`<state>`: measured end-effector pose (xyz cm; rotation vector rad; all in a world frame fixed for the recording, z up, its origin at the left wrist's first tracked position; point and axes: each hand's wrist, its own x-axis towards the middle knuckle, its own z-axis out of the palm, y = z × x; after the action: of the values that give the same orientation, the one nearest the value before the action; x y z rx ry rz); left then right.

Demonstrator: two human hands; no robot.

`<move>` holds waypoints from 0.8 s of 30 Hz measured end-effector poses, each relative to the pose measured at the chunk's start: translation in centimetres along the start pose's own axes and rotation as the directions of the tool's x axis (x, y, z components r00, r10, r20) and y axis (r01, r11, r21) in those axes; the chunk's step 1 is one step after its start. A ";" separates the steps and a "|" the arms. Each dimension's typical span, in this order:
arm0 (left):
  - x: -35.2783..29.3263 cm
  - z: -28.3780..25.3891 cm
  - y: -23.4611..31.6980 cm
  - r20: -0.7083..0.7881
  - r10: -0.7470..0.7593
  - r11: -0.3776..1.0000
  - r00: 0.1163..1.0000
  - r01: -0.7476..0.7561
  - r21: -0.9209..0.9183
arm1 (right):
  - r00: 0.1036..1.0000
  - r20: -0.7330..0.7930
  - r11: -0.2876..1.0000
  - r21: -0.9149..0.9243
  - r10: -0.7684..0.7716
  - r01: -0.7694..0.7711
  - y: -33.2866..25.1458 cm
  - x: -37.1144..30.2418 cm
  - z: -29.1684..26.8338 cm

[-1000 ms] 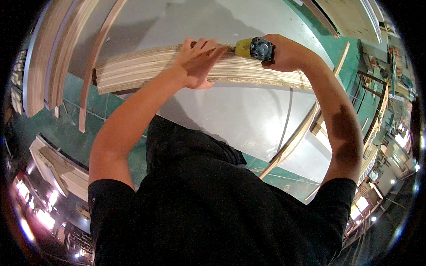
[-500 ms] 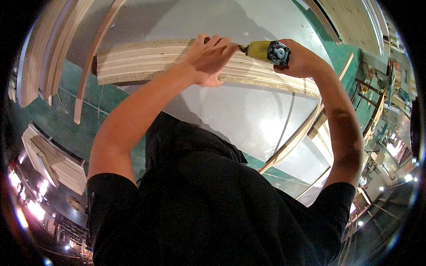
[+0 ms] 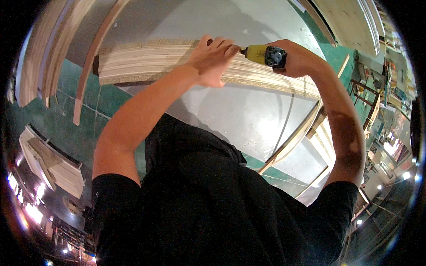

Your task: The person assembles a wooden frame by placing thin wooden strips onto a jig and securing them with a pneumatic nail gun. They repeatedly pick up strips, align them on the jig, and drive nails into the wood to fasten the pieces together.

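At upper centre of the frame, can see a long stack of wooden boards (image 3: 146,62), laid across a grey worktop (image 3: 208,104), with pale layered edges in the middle and speckled particleboard along both long sides. Over the middle of this stack, find the left grip (image 3: 211,64), with fingers parted and bent toward the far side and thumb toward the near side. Cannot tell about anything pinched under those fingertips.

Just right of it, see the right grip (image 3: 295,60), closed firmly around a yellow handheld power tool (image 3: 256,54) with a round black cap at the right end. Note the dark narrow nose of the tool, pointed left above the stack, just beside the left fingertips. Cannot tell about contact between nose and wood.

At upper left, see more stacked boards (image 3: 55,53) and, to their right, a single narrow wooden strip (image 3: 86,80). Below these, notice green floor (image 3: 66,119) and, at lower left, some cream panels (image 3: 55,166). Right of centre, see a long pale batten (image 3: 290,150) slanting up to the right; at upper right, large flat wooden sheets (image 3: 348,22). Across the lower centre, see a black shirt (image 3: 222,204).
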<state>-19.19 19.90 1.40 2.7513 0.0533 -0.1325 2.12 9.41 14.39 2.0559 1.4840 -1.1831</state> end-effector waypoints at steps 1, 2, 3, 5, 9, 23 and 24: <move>0.0 -0.1 0.2 0.022 -0.007 1.000 1.000 0.007 0.013 | 1.000 -0.009 1.000 0.026 -0.012 0.013 0.5 0.0 0.4; 0.1 -0.2 0.4 0.044 -0.013 1.000 0.999 0.012 0.026 | 1.000 -0.019 0.998 0.053 -0.024 0.025 1.2 0.3 1.3; 0.1 -0.4 0.5 0.060 -0.027 0.999 0.998 0.024 0.043 | 0.999 -0.027 0.996 0.076 -0.047 0.049 1.7 0.5 1.5; 0.1 -0.7 0.5 0.092 -0.053 0.996 0.994 0.046 0.077 | 0.999 -0.004 0.995 0.091 -0.036 0.037 2.9 -0.5 1.3; 0.0 0.0 0.4 0.092 -0.076 0.996 0.993 0.071 0.056 | 0.993 0.012 0.986 0.119 0.116 -0.116 8.6 -4.8 2.7; 14.2 1.9 14.6 0.124 0.056 0.988 0.991 -0.073 0.137 | 0.956 -0.133 0.962 0.123 0.261 -0.245 33.1 -14.6 11.2; 15.1 2.3 15.0 0.153 0.038 0.991 0.987 -0.057 0.121 | 0.962 -0.166 0.974 0.111 0.215 -0.198 33.8 -14.8 11.8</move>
<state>-3.53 5.43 3.44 2.8550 -0.0638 -0.3413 25.95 -21.15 12.62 2.3669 1.2684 -1.0287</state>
